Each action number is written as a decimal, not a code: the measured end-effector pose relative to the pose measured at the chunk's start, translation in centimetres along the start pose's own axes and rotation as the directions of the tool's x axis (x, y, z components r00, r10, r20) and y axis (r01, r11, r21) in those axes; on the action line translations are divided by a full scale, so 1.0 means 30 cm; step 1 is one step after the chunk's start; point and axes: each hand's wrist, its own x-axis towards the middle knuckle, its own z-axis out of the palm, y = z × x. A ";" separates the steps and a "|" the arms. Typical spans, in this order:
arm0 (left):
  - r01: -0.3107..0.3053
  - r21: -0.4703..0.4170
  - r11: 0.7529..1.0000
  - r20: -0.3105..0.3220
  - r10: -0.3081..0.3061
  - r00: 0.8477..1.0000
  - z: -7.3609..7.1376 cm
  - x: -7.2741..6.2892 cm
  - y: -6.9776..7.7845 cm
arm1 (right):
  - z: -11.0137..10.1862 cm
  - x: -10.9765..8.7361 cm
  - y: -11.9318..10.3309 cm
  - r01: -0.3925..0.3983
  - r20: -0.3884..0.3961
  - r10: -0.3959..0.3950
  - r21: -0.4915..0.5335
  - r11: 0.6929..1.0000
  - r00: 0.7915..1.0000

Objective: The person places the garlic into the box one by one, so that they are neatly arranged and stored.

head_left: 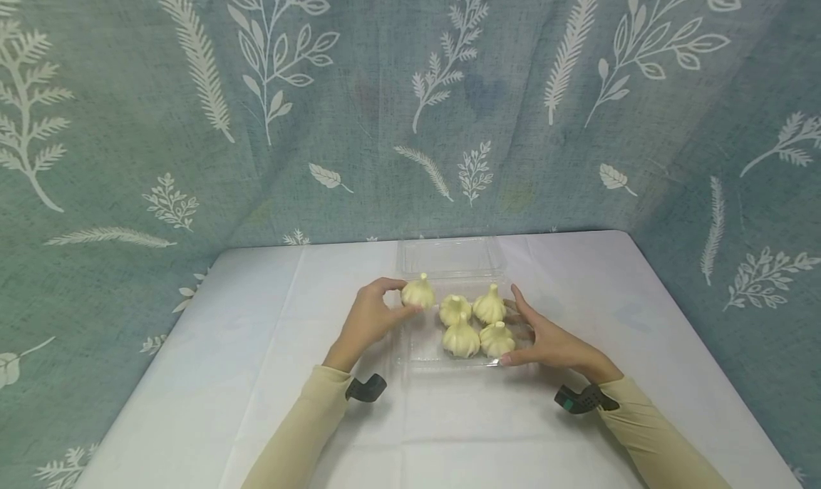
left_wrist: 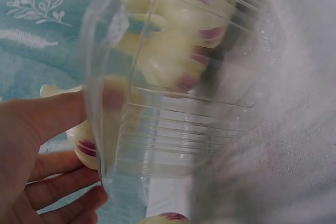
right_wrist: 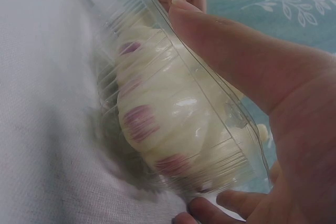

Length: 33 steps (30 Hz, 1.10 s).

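My left hand (head_left: 370,316) pinches a garlic bulb (head_left: 418,294) between thumb and fingers, over the left side of a clear plastic clamshell container (head_left: 420,346). Several more garlic bulbs (head_left: 460,338) sit grouped in the container's right part, stems up. Purple patches mark the bulbs' lower sides (right_wrist: 140,121) in the right wrist view. My right hand (head_left: 545,338) holds the container's right side, its thumb by the front corner and its fingers along the outer wall. In the left wrist view, the clear wall partly covers the held bulb (left_wrist: 85,145).
The container's hinged lid (head_left: 449,256) lies folded back toward the table's far edge. A white cloth (head_left: 269,403) covers the table. Behind it hangs a blue-green curtain (head_left: 385,118) with white leaf prints. Dark bands with camera mounts (head_left: 367,388) sit on both wrists.
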 end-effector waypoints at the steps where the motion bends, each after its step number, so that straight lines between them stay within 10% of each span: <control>1: -0.014 0.013 1.000 0.001 0.013 1.000 0.003 0.001 -0.001 | 0.000 0.000 0.000 0.000 0.000 0.000 0.002 1.000 1.000; 25: -0.076 0.231 0.970 0.046 0.067 0.997 0.057 -0.013 0.021 | 0.003 -0.003 -0.005 -0.013 -0.010 0.013 -0.018 1.000 1.000; 33: -0.162 0.360 0.919 0.043 0.157 0.987 0.067 -0.006 0.027 | 0.004 -0.001 -0.004 -0.024 -0.014 0.023 -0.029 0.999 1.000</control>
